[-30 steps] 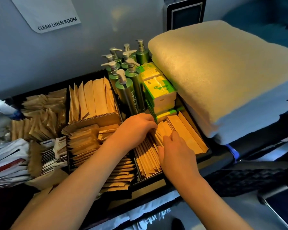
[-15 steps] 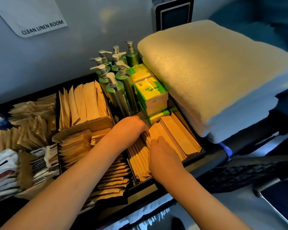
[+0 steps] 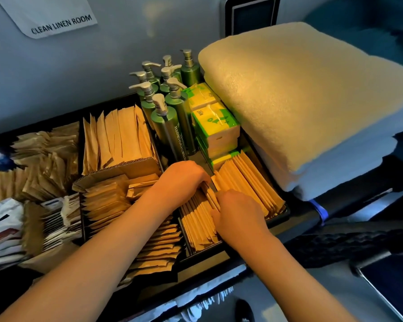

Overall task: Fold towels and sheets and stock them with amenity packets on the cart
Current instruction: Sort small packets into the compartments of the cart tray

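- Both bare forearms reached forward and inward from the near edge of the cart tray [image 3: 278, 217], meeting over its near right compartment.
- The left hand [image 3: 184, 180] lay palm down, knuckles up, with its fingers curled over the top edges of the upright kraft amenity packets [image 3: 249, 180], hooked into the row.
- The right hand [image 3: 236, 216] sat just nearer, almost touching the left, its back to the camera; its fingers bent down among the packets, pinching or parting some, though the exact grip was hidden by the hand itself.
- The packets stood on edge in a tight row leaning toward the right side of that compartment.
- Folded towels [image 3: 312, 108] were stacked at the right end of the cart, just beside the tray.
- Green pump bottles [image 3: 168, 126] stood upright at the tray's far edge, with green-and-yellow boxes [image 3: 215, 126] stacked between them and the towels.
- More brown packets [image 3: 119, 135] filled the middle and left compartments.
- A sign reading CLEAN LINEN ROOM [image 3: 61, 23] hung on the wall behind.
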Motion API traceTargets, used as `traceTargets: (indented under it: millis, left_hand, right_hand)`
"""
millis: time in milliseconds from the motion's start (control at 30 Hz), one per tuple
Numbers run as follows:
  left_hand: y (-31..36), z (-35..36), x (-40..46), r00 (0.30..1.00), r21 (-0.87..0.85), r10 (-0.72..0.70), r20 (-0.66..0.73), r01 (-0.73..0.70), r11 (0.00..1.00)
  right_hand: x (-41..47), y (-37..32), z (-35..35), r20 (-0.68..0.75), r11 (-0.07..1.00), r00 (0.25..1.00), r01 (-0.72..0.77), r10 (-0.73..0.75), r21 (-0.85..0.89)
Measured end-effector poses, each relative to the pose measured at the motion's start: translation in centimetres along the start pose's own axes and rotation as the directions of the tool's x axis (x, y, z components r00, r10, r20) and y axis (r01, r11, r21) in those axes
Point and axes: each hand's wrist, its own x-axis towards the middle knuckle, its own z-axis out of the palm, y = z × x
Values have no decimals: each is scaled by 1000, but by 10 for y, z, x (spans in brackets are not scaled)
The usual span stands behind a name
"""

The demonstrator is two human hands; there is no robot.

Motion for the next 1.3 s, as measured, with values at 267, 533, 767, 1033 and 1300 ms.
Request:
traceTargets:
  millis: [267, 533, 767, 1033, 1300]
  left_hand:
    - [4, -2, 4, 1000, -200, -28, -15, 24, 979]
    - [3, -18, -32, 988, -316, -92, -127, 48, 947]
    - [-11, -32, -81, 947, -320, -240, -212, 165, 933]
    - [-29, -37, -182, 847, -412, -438, -300, 299, 861]
    - [-47, -12, -330, 605, -544, -734, -308, 521, 658]
  right_hand:
    - [-16, -1, 1, -114, 996, 991, 73, -66, 56]
    - [-16, 6, -1, -38, 997, 999, 35, -33, 63]
    - [-6, -13, -7, -95, 991, 992, 94, -86, 93]
    - [2, -82, -19, -124, 937, 944, 322, -306, 138]
    - [-10, -180, -3, 11, 777, 788, 606, -616, 168]
